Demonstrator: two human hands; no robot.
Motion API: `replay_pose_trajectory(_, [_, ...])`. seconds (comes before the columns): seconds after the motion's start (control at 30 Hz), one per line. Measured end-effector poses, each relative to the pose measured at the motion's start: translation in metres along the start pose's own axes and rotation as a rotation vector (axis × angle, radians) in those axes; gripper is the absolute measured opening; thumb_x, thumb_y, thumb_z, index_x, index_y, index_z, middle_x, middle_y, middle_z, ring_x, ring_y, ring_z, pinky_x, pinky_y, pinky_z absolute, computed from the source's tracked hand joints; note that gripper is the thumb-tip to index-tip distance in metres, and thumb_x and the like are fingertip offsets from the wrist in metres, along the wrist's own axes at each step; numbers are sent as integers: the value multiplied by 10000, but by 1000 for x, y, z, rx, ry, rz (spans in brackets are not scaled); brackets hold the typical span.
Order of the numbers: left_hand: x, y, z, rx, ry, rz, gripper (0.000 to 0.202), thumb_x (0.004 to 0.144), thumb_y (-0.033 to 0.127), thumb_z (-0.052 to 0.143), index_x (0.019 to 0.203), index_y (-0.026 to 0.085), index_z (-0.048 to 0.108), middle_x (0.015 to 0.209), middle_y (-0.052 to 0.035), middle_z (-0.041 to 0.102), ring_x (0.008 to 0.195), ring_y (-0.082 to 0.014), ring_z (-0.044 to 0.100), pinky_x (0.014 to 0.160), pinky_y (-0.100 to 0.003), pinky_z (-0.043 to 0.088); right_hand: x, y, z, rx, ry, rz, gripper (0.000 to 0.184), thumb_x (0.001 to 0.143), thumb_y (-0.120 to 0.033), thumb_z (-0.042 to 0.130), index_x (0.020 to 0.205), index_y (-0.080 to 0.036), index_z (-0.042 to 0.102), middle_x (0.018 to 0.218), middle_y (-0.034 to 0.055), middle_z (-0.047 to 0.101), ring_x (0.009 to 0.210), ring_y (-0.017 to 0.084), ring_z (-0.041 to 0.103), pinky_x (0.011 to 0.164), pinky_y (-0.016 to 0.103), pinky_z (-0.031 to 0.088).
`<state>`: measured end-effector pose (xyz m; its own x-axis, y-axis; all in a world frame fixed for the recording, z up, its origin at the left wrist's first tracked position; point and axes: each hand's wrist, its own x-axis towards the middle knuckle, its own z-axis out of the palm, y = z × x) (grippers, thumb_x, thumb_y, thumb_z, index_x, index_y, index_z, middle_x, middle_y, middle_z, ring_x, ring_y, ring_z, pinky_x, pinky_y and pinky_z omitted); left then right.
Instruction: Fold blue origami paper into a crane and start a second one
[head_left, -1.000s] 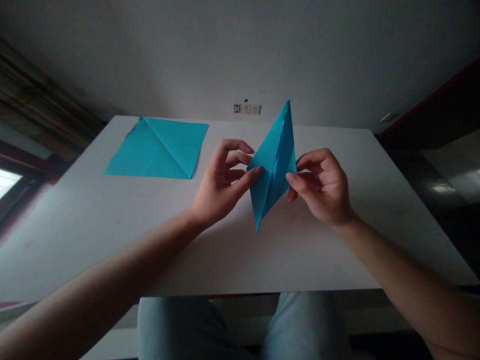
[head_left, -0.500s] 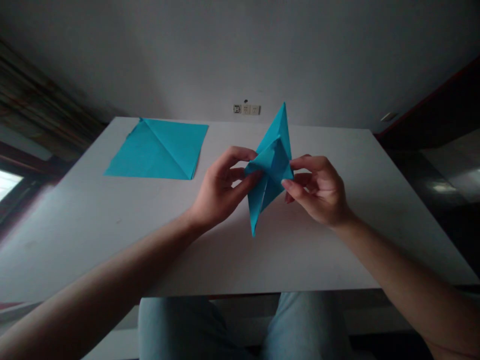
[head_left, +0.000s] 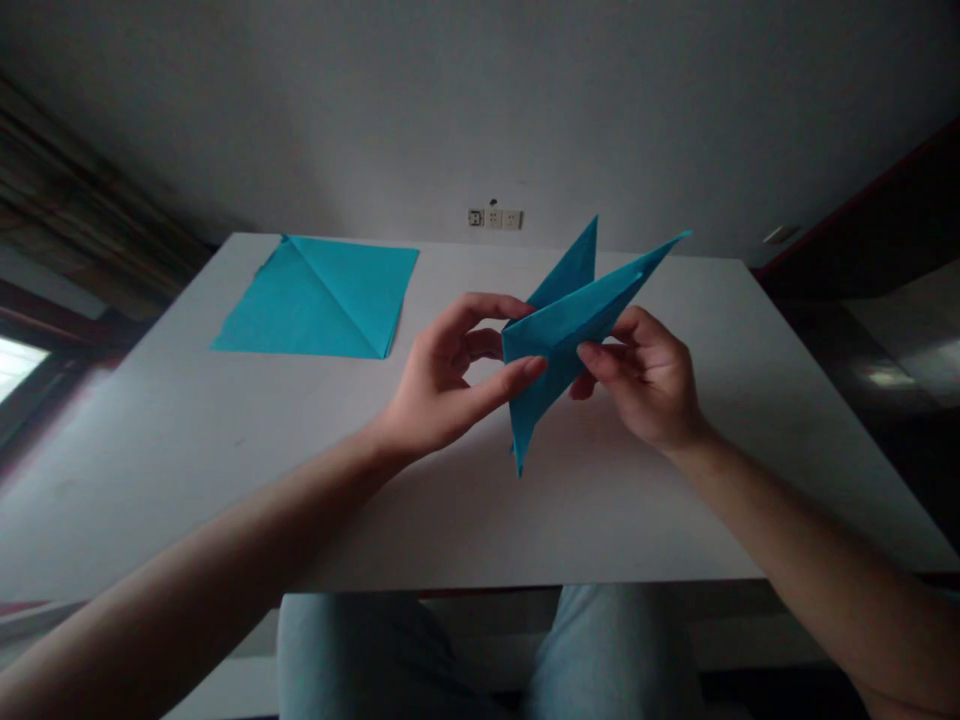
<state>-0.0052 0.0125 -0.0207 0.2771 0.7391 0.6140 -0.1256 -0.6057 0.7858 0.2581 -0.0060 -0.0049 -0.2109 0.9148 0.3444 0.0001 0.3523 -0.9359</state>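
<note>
A folded blue paper figure (head_left: 559, 330) is held up above the table, between my two hands. Two long points rise from it, one upward and one out to the upper right, and a narrow point hangs down. My left hand (head_left: 457, 370) pinches its left side, thumb on the near face and fingers behind. On the right edge, my right hand (head_left: 645, 375) grips it with the thumb in front; the other fingers are partly hidden behind the paper.
Blue paper sheets (head_left: 322, 300) with a diagonal crease lie at the back left of the white table (head_left: 225, 460). Wall sockets (head_left: 493, 218) are set in the grey wall behind. The table's front edge runs just above my knees (head_left: 360, 650).
The near flap of the paper figure has swung out, so a long point now reaches to the upper right. My left thumb has slid right across the paper.
</note>
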Motion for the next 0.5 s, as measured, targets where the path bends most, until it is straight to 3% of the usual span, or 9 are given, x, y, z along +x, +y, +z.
replay_pose_trajectory(0.13, [0, 7, -3, 12, -93, -26, 460, 1163, 713, 835, 1442, 349, 792, 1237, -91, 887, 874, -249, 860, 711, -429, 781, 5, 3, 1, 84, 35, 37, 461, 984, -459, 1088, 1134, -364, 663, 988, -73, 846, 575, 148, 732, 496, 302, 595])
replay_pose_trajectory(0.27, [1, 13, -2, 57, -81, -58, 416, 1184, 710, 805, 1408, 360, 817, 1254, -93, 902, 928, -276, 880, 761, -480, 798, 6, 4, 0, 134, 51, 47, 601, 971, -493, 1083, 1212, -422, 537, 1015, -127, 843, 552, 158, 700, 449, 299, 555])
replay_pose_trajectory(0.37, [1, 14, 1, 30, -78, -72, 439, 1138, 718, 874, 1339, 332, 812, 1339, -106, 897, 997, -270, 894, 815, -452, 808, 4, 3, 0, 114, 4, 63, 465, 1007, -532, 1046, 1136, -389, 623, 1010, -78, 835, 588, 167, 715, 471, 326, 577])
replay_pose_trajectory(0.5, [1, 11, 3, -13, -95, -65, 565, 1026, 726, 1004, 1327, 310, 768, 1352, -105, 876, 1066, -272, 905, 853, -414, 816, 3, 5, -1, 106, -178, 148, 333, 1042, -606, 1001, 1048, -354, 783, 904, -14, 823, 638, 203, 750, 576, 384, 664])
